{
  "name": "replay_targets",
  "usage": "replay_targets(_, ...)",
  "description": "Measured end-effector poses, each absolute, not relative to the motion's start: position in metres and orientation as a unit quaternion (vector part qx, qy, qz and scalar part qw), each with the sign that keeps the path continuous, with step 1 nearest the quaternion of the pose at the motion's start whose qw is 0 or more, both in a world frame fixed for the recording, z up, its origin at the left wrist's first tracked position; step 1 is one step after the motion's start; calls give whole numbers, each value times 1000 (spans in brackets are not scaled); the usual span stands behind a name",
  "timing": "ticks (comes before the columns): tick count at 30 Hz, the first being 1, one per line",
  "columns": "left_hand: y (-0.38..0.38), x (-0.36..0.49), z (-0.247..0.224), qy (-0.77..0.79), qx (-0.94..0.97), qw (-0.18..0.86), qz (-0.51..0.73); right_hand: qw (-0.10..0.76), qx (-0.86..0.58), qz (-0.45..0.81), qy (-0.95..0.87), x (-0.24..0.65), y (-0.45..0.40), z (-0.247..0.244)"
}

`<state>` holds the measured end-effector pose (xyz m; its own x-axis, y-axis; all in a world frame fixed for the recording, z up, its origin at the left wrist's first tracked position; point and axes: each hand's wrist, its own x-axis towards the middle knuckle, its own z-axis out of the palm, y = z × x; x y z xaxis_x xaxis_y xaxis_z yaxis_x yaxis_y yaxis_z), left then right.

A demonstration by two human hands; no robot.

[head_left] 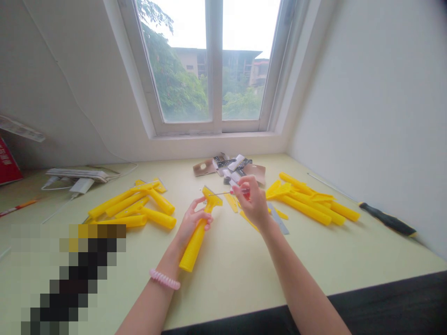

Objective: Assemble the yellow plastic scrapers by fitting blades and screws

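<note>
My left hand (196,217) is wrapped round the handle of a yellow scraper (194,244), its head tilted up and away from me. In my right hand (254,201), the fingers pinch a thin screwdriver (223,193) whose shaft points left, its tip at the scraper's head. Just beyond the right hand lie flat yellow pieces (230,203) and a grey metal blade (279,221). Most of the screwdriver's handle is hidden by my fingers.
Yellow scrapers (122,203) are piled at the left, yellow handles (307,203) at the right. Behind are blade packets (239,163) and brown card (204,167). A black-handled tool (387,219) lies by the right wall. A power strip (77,175) with cables sits back left.
</note>
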<state>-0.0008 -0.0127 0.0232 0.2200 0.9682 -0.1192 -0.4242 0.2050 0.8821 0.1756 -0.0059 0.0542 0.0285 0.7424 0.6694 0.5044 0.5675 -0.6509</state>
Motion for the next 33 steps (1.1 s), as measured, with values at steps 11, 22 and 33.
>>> replay_targets(11, -11, -3, 22, 370, 375, 680, 509, 490, -468, 37, -734, 180, -9, 56)
replay_targets(22, -11, -3, 20, 373, 391, 677, 500, 473, -490, 25, -732, 183, -6, 57)
replay_targets(33, -11, -2, 20, 377, 392, 677, 495, 476, -496, 72, -723, 179, -8, 54)
